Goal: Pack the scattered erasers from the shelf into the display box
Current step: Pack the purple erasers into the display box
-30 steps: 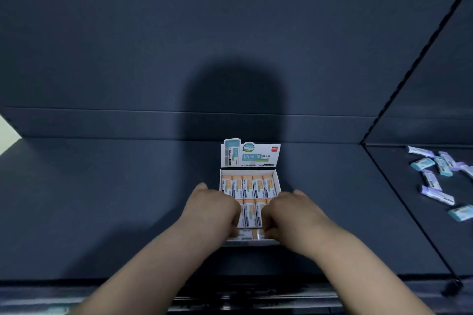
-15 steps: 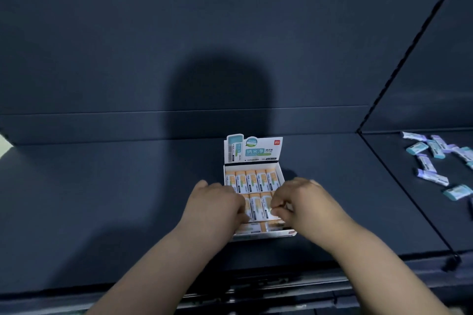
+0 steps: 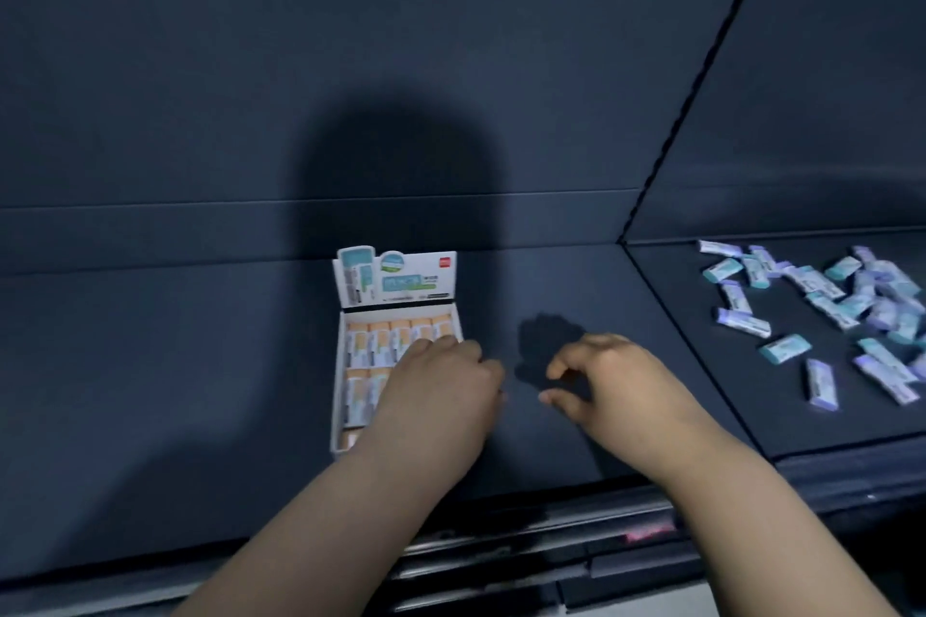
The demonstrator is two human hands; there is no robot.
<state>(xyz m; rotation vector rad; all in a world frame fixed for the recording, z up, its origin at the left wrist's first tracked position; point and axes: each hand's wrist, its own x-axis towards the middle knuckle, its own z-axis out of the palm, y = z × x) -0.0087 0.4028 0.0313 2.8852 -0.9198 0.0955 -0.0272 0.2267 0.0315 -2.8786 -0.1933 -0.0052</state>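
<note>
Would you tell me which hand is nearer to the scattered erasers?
Right. The right hand is between the display box and the scattered erasers; the left hand lies over the box.

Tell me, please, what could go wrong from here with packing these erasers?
The box already looks full of orange erasers, so the loose erasers on the right may not fit. The left hand lies over the box's right side and could nudge it. The loose ones overlap, so the empty right hand may knock some aside.
</note>
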